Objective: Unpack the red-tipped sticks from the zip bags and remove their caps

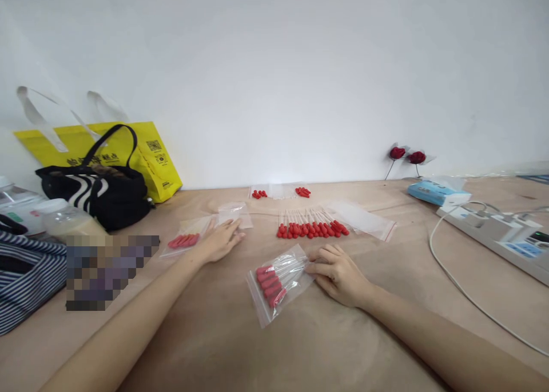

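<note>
My right hand [341, 275] pinches the right edge of a clear zip bag [295, 286] just above the table. Inside that bag lie several thin pale sticks with thick red tips [271, 287], tips toward the zip end. My left hand [221, 240] reaches forward with fingers stretched out, its fingertips at a small clear bag [235, 211] lying flat. Beside the left wrist rests another clear bag with red-tipped sticks [183, 241]. A row of loose red-tipped sticks [313, 229] lies ahead of my hands, red ends toward me.
More red-tipped sticks [302, 192] lie by the wall, and a larger clear bag [364, 218] lies right of the row. At left stand a yellow bag [165, 175], a black bag [115, 200] and a bottle [71, 223]. Right: tissue pack [437, 192], power strip [497, 229], white cable [454, 278].
</note>
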Available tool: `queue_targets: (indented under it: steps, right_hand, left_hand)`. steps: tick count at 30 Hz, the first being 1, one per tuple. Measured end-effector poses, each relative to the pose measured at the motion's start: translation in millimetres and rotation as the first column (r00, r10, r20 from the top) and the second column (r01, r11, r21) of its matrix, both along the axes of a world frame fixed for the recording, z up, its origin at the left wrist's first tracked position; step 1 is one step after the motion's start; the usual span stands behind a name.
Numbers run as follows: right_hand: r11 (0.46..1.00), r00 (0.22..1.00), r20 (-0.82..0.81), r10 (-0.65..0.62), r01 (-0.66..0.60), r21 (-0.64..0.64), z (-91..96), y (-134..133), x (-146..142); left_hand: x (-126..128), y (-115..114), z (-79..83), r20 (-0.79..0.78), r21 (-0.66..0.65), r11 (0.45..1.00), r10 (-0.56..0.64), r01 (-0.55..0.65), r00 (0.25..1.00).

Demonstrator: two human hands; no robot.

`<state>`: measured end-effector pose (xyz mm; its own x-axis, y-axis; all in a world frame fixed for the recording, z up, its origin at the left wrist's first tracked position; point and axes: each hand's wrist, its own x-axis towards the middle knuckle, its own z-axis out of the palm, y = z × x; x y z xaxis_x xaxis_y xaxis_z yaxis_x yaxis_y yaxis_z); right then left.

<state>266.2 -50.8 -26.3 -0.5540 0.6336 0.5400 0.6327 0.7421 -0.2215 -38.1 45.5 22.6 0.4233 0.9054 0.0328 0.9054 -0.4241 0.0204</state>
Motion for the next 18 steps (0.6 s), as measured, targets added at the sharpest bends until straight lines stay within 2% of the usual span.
queue_targets:
  steps: [3, 6, 8, 10, 13, 16, 18]
  right_hand:
    - [0.997, 0.997, 0.003, -0.079, 0.079, -0.021, -1.7, 2.3, 2.5]
    - [0.99, 0.991, -0.001, -0.133, 0.133, -0.036, -3.9, 5.8, 4.3]
    - [0.989, 0.991, -0.004, -0.137, 0.136, -0.05, -4.9, 7.4, 4.6]
    - [0.991, 0.993, -0.006, -0.116, 0.115, -0.067, -5.0, 8.0, 4.2]
    - [0.994, 0.999, 0.002, -0.054, 0.054, -0.095, -2.9, 8.4, 1.8]
    - [0.992, 0.999, 0.04, 0.03, -0.025, -0.126, 1.3, 11.7, -4.3]
    - [0.987, 0.994, 0.075, 0.083, -0.072, -0.141, 4.5, 16.5, -11.8]
  left_hand:
    - [-32.8, 3.0, 4.7, 0.016, 0.04, 0.998, -0.048, 0.048, 0.999]
    - [-47.0, -9.5, 8.5, 0.08, 0.139, 0.987, -0.096, 0.084, 0.992]
    - [-41.3, -24.5, 8.9, 0.14, 0.18, 0.968, -0.202, 0.176, 0.969]
    - [-25.8, -42.3, 7.6, 0.188, 0.154, 0.929, -0.362, 0.336, 0.913]
    - [1.7, -66.7, 4.6, 0.201, 0.062, 0.808, -0.585, 0.585, 0.786]
    - [18.2, -82.4, 1.5, 0.158, 0.003, 0.721, -0.685, 0.693, 0.712]
    - [21.5, -89.0, -0.8, 0.146, 0.013, 0.716, -0.692, 0.698, 0.707]
